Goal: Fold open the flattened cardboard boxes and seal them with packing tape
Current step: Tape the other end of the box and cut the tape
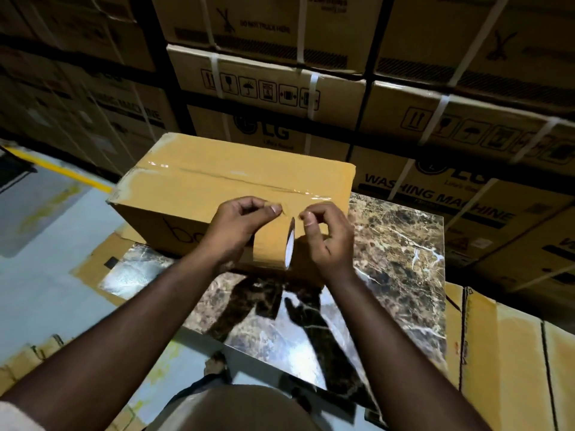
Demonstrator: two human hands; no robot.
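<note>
A closed cardboard box (pixel 217 178) stands on a glossy marble-patterned table (pixel 401 256), with clear tape running along its top seam. In front of its near face hangs a roll of brown packing tape (pixel 273 247), seen almost edge-on. My left hand (pixel 239 225) and my right hand (pixel 326 234) are both at the box's near top edge, thumb and fingers of each pinching the stretch of tape between them just above the roll. Whether the roll hangs from the tape alone or rests on my left hand is hidden.
Tall stacks of strapped washing-machine cartons (pixel 267 85) form a wall right behind the table. Flattened cardboard (pixel 510 353) lies at the right and more flat sheets (pixel 96 262) lie on the floor at the left. A yellow floor line (pixel 62 171) runs at far left.
</note>
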